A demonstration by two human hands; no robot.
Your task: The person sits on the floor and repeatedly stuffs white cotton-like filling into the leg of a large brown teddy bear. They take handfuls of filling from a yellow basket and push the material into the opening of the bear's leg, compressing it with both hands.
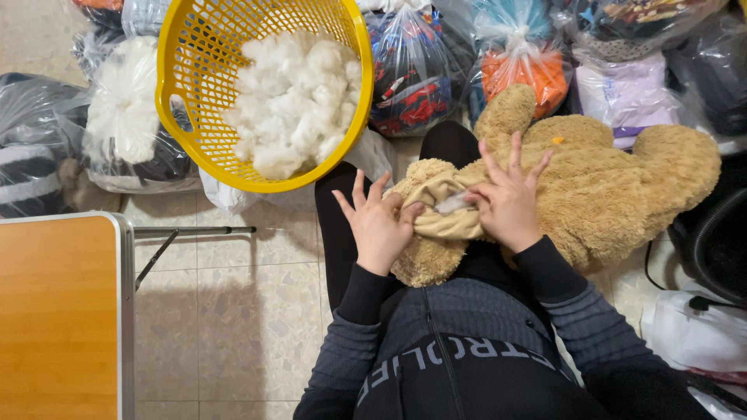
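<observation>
fuzzy plush teddy bear (607,179), glossy plastic basket (175,117)

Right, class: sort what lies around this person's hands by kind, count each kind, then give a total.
Hands: 2, left hand and right hand, both on the bear
Plush teddy bear: 1
Yellow basket holding white stuffing: 1
Wooden-topped table: 1
Total: 5

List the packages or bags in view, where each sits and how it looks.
Clear bag, top centre: red and blue contents.
Clear bag, right of it: orange and blue contents.
Clear bag, top right: pale lilac contents.
Clear bag, left of the yellow basket: white stuffing.
Dark bag, far left: striped contents.
</observation>
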